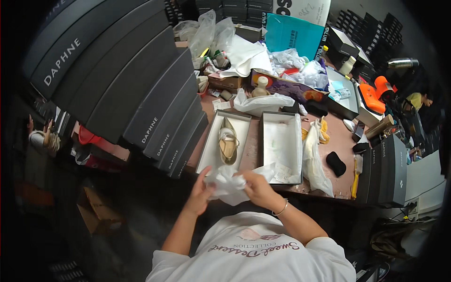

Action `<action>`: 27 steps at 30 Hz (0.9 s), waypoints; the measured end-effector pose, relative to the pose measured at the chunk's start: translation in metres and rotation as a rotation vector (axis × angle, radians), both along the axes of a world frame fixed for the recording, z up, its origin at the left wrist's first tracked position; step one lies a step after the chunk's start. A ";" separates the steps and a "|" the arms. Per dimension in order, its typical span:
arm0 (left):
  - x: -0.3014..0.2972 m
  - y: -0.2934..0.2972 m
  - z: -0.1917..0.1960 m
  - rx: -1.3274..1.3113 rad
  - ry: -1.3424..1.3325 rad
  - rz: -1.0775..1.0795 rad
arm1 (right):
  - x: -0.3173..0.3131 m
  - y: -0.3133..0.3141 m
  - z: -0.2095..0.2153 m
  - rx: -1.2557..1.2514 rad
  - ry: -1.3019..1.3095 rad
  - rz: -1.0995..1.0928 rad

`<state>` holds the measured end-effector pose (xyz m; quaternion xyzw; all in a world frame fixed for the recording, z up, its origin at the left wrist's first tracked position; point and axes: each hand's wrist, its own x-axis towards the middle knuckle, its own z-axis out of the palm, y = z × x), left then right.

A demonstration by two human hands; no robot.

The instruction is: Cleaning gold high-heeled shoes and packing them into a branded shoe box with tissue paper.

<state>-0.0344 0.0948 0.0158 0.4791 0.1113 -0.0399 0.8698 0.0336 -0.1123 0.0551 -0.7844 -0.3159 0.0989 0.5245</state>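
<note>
While the left hand grips one side and the right hand pinches the other, white wrapping paper hangs between them, near the boxed gold shoe. I'd judge it light, soft, easily torn, best held by its gathered folds.

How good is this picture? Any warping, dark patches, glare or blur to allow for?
Head view: the stacked black boxes bow with fisheye distortion; head view: the brown carton, lower left, sits in shadow; head view: the silver cylinder, upper right, carries a bright glint; head view: the white wrapping looks soft, its folds hard to read.
</note>
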 end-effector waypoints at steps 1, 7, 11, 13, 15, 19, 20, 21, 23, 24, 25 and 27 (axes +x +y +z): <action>-0.011 0.000 -0.023 0.096 0.020 0.039 | -0.007 0.009 -0.012 0.011 -0.113 0.113; -0.042 0.079 -0.028 0.669 0.068 0.556 | 0.047 0.024 0.001 -0.271 -0.017 -0.029; -0.032 0.068 -0.007 1.324 -0.135 0.472 | 0.099 0.075 -0.029 -0.701 -0.003 -0.101; -0.022 0.054 0.012 1.363 -0.110 0.434 | 0.119 0.079 -0.059 -0.790 0.087 -0.009; -0.012 0.048 0.020 1.320 -0.160 0.459 | 0.134 0.086 -0.065 -0.868 0.155 0.109; 0.021 0.056 0.013 0.800 -0.043 0.148 | 0.139 0.050 -0.070 -0.618 0.227 0.083; 0.035 0.055 0.008 0.605 -0.049 0.141 | 0.133 0.037 -0.074 -0.489 0.233 0.033; 0.048 0.059 0.002 0.519 -0.016 0.122 | 0.119 0.027 -0.060 -0.205 0.463 0.064; 0.080 0.064 -0.006 0.586 -0.010 0.105 | 0.091 -0.004 -0.061 0.278 0.654 0.043; 0.097 0.062 0.000 0.717 -0.078 0.138 | 0.072 -0.020 -0.042 0.493 0.763 0.047; 0.113 0.057 0.013 0.847 -0.146 0.170 | 0.056 -0.044 -0.036 0.704 0.879 0.047; 0.147 0.056 0.034 1.022 -0.296 0.314 | 0.023 -0.087 -0.009 0.930 0.948 0.154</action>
